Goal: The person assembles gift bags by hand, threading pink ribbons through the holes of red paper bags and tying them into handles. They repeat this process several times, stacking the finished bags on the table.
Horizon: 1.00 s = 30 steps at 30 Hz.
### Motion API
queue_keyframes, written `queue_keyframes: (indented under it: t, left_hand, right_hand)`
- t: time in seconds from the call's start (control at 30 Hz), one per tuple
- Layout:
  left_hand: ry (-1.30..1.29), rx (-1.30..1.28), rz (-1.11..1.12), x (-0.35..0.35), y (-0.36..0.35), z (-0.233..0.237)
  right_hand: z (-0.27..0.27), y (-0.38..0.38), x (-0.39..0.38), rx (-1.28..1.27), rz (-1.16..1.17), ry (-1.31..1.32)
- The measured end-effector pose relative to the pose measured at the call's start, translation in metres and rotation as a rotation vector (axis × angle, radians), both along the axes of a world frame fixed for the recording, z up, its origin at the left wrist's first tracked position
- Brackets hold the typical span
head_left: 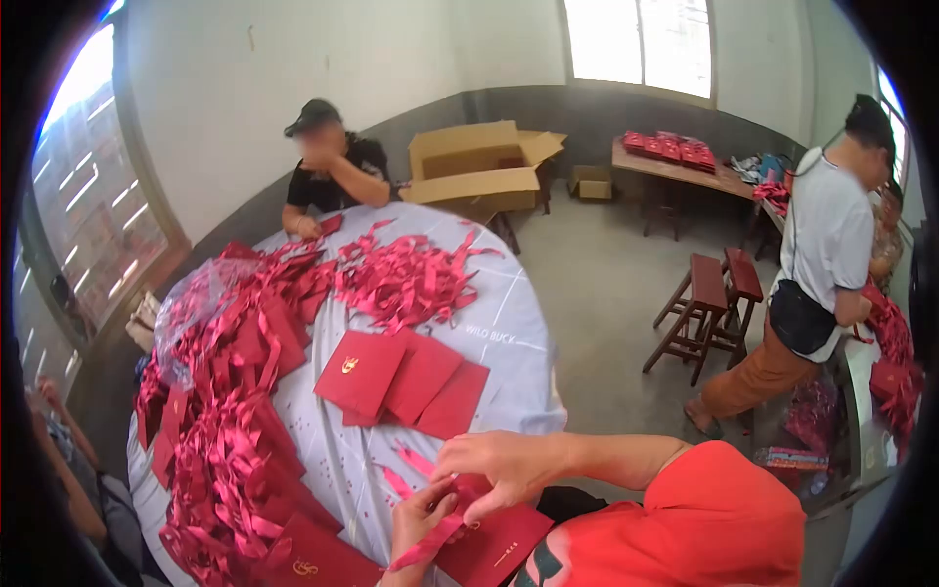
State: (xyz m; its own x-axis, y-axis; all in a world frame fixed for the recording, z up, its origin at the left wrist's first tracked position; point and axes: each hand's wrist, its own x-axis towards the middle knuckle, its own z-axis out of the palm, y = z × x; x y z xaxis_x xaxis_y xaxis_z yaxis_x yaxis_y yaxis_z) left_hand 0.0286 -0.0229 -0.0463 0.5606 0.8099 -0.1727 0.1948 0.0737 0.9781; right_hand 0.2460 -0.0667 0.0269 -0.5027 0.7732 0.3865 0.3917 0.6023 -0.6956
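Near the table's front edge, my right hand [499,468] and my left hand [423,519] meet over a red card [504,543] with gold print. The fingers of both hands are pressed together on a pink ribbon [430,544], which trails over my left wrist. Its other ends stick out above the hands. Just beyond them, several flat red cards [362,370] overlap on the pale tablecloth [518,338]. A loose heap of pink ribbons [406,279] lies behind those cards. Ribboned red cards [230,421] are piled along the left side.
A person in a black cap [337,166] sits across the table. Another person stands at the right by a side table. Two wooden stools [706,284], open cardboard boxes [474,161] and a table with red stacks [641,164] are behind. Someone's arm shows at far left.
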Motion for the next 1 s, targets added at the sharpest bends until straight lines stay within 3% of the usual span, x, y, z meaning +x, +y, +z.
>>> queue_keyframes:
  t: [0.07, 0.1, 0.27, 0.3, 0.4, 0.5, 0.57, 0.67, 0.73, 0.9, 1.0]
  left_hand:
    - [0.097, 0.057, -0.019, 0.004, -0.006, 0.024]
    - [0.108, -0.077, -0.027, 0.003, -0.005, 0.023]
    - [0.05, 0.052, -0.038, 0.0, -0.004, 0.018]
    - [0.094, 0.154, -0.033, 0.0, -0.004, 0.02]
    - [0.109, 0.056, -0.055, -0.002, -0.004, 0.032]
    - [0.102, 0.214, -0.027, 0.0, -0.005, 0.027]
    - [0.101, 0.355, -0.004, -0.001, -0.005, 0.022]
    - [0.034, 0.214, -0.004, -0.005, -0.005, 0.02]
    - [-0.026, 0.266, 0.026, -0.007, -0.003, 0.016]
    - [-0.145, 0.338, -0.034, -0.012, -0.002, -0.022]
    - [-0.194, 0.13, 0.065, -0.006, -0.007, -0.012]
  right_hand:
    - [-0.009, 0.001, -0.015, 0.231, -0.092, -0.142]
    - [-0.01, 0.003, -0.016, 0.249, -0.096, -0.186]
    - [-0.031, 0.011, -0.014, 0.287, -0.043, -0.169]
    - [-0.03, 0.012, -0.015, 0.263, -0.008, -0.136]
    - [-0.029, 0.015, -0.019, 0.147, 0.079, -0.007]
    - [-0.023, 0.022, -0.024, -0.048, 0.216, 0.233]
    - [-0.016, 0.026, -0.028, -0.042, 0.222, 0.23]
    - [-0.006, 0.029, -0.034, -0.02, 0.254, 0.215]
    - [0.002, 0.033, -0.037, 0.005, 0.283, 0.188]
    - [0.008, 0.047, -0.057, -0.2, 0.398, 0.297]
    - [0.01, 0.054, -0.069, -0.305, 0.38, 0.211]
